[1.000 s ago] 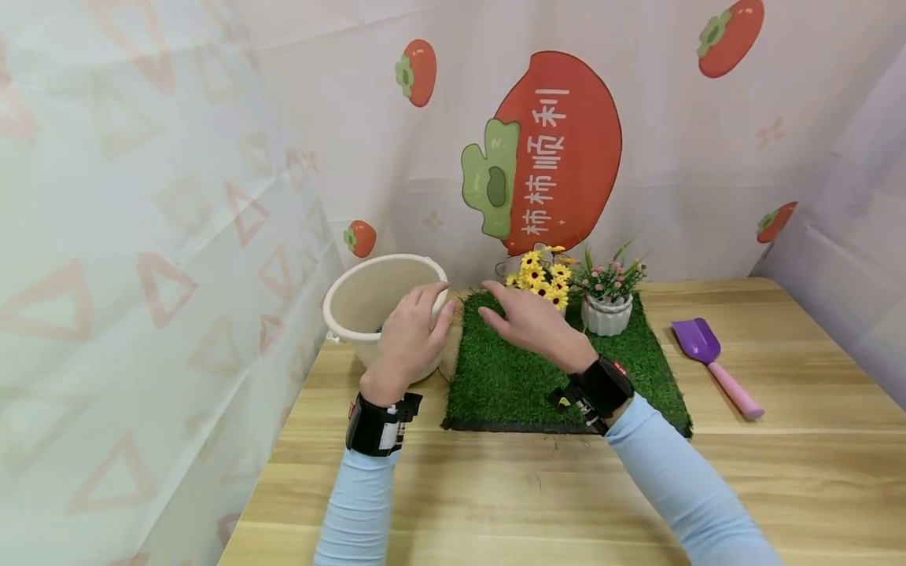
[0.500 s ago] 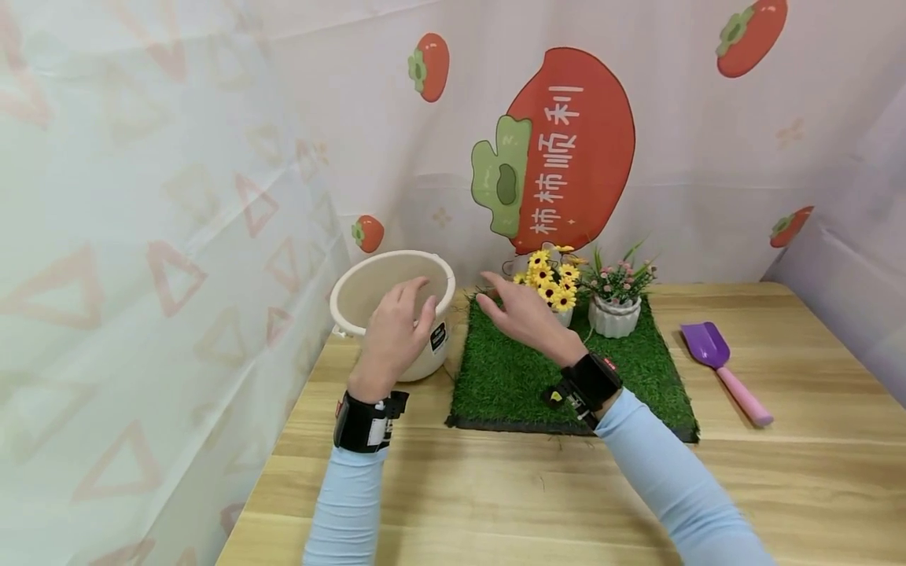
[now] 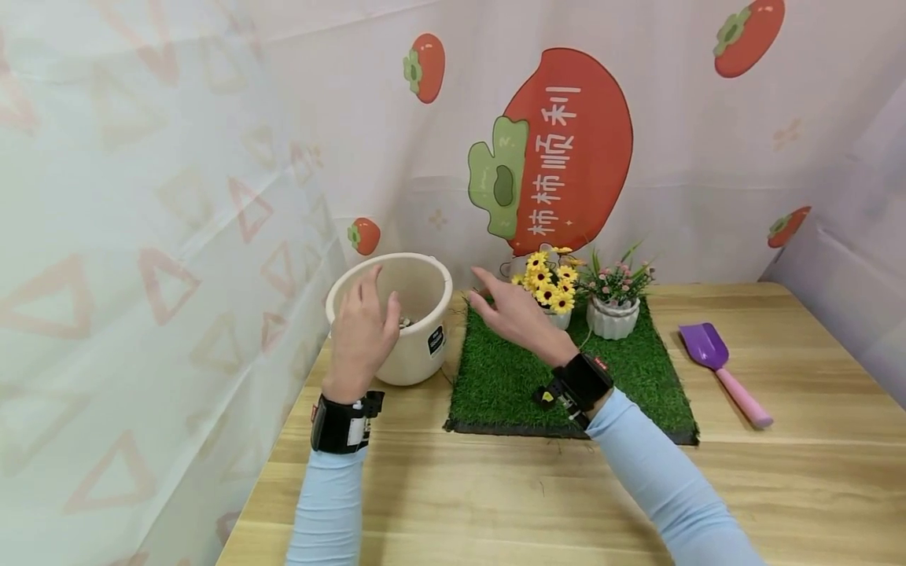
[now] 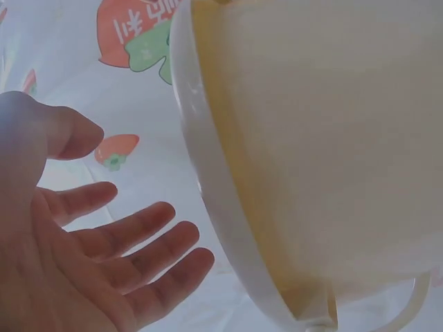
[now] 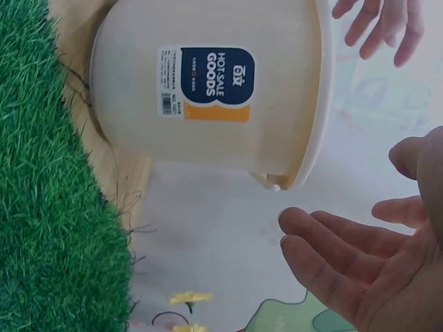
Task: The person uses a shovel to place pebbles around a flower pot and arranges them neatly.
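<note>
My left hand (image 3: 359, 334) is raised at the near left of a cream bucket (image 3: 410, 358), overlapping its rim in the head view. In the left wrist view the fingers (image 4: 149, 242) are spread beside the bucket's rim, apart from it, with nothing in the palm. My right hand (image 3: 522, 314) hovers over the artificial turf mat (image 3: 502, 393), right of the bucket, fingers loosely extended and holding nothing. A label (image 5: 214, 84) faces the right wrist camera from the bucket's side. Small pale bits (image 3: 406, 322) show inside the bucket, mostly hidden by its wall.
At the mat's back stand yellow flowers (image 3: 546, 284) in a white pot, partly behind my right hand, and pink flowers in a white ribbed pot (image 3: 613, 318). A purple trowel (image 3: 708, 347) with a pink handle lies on the wooden table (image 3: 814, 377). Printed curtains (image 3: 672, 157) close the back and sides.
My left hand has moved left and a little toward me, uncovering the bucket's label and more of its inside. My right hand has drifted slightly left. The other things stay put.
</note>
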{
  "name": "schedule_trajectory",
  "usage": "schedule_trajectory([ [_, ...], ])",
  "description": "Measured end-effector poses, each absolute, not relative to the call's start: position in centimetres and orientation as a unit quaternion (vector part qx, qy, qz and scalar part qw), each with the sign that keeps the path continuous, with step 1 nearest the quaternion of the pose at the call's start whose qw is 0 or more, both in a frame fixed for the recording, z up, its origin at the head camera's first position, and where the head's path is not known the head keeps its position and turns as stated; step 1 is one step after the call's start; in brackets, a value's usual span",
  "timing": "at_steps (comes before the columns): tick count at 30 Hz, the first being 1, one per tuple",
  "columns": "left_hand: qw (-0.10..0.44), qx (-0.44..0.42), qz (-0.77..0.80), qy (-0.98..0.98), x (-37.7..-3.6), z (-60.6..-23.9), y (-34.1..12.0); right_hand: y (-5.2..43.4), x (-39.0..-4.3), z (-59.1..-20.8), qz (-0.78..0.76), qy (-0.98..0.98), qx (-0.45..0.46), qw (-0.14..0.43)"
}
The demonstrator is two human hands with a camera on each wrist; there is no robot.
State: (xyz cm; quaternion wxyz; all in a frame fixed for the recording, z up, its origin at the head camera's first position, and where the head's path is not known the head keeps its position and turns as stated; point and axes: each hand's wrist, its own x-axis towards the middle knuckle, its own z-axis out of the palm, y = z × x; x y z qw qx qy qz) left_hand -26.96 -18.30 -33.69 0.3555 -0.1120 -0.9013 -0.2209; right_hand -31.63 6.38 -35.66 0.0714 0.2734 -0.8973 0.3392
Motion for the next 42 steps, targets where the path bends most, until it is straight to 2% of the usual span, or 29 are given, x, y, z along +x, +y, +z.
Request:
schedule_trajectory([
  [11, 0.373, -0.064, -0.223, -0.898, -27.8, -33.8, -19.7, 5.5, -31.6, -35.8, 0.359, -0.890, 0.273, 0.068],
  [24, 0.314, -0.002, -0.235, -0.920, -28.3, -34.2, -21.7, 5.0, -32.3, -36.5, 0.389, -0.879, 0.270, 0.056],
  [42, 0.305, 0.041, -0.258, -0.916, -29.4, -35.2, -24.6, 3.8, -33.6, -37.2, 0.386, -0.889, 0.244, 0.038],
])
